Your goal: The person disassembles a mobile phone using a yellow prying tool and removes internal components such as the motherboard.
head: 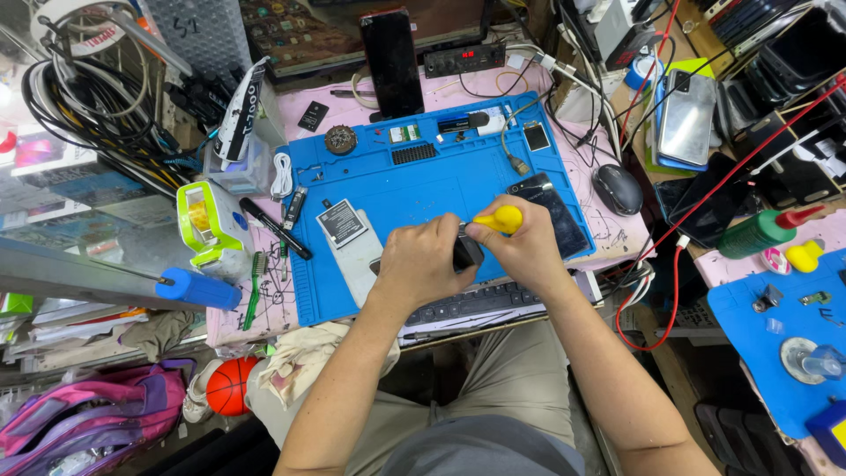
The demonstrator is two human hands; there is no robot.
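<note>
My left hand [421, 262] grips a small black device [467, 251] over the front edge of the blue work mat [414, 181]. My right hand [522, 245] is closed on a yellow-handled screwdriver [500, 218], its tip pointing down at the black device. A dark phone [553, 211] lies on the mat just right of my hands. A white phone back cover with a battery [345, 231] on it lies to the left.
A black keyboard [476, 304] sits under my wrists. A mouse [617, 189] rests to the right, an upright phone [392, 62] at the back. A green-white tool [207, 225] and a blue-handled tool [198, 288] lie left. Cables, a green bottle [758, 232] and a second blue mat [784, 326] crowd the right.
</note>
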